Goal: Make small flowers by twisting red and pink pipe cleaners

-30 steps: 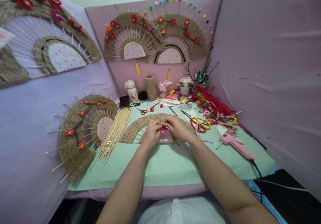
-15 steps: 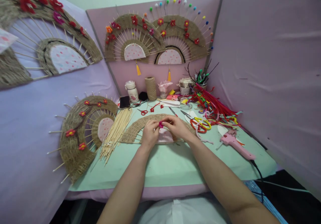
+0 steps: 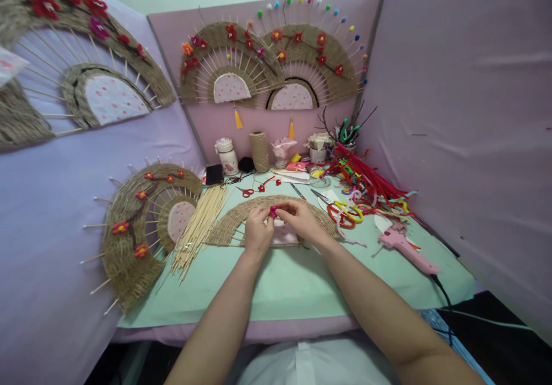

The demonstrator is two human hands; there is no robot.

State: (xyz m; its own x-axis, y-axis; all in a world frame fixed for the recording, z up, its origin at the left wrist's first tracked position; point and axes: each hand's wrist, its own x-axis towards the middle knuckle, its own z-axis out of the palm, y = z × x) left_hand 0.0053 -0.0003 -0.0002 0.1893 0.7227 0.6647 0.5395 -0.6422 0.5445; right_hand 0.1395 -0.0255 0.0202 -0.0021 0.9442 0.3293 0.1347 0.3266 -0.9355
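Apparently, shaping is in hand: the left hand (image 3: 259,233) and right hand (image 3: 299,218) pinch a small magenta piece (image 3: 273,212) between drawn-together fingers, at 11 o'clock from the pink half-round (image 3: 285,233) of the woven fan (image 3: 230,219). Next probably calls for gentle, fine finger adjustments.

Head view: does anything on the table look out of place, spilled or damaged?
No spill or breakage is visible. The untidy spot is at the right: pipe cleaners lie in a tangled heap, with a pale pink strand trailing loose nearby. The pinched magenta piece is too small to judge.
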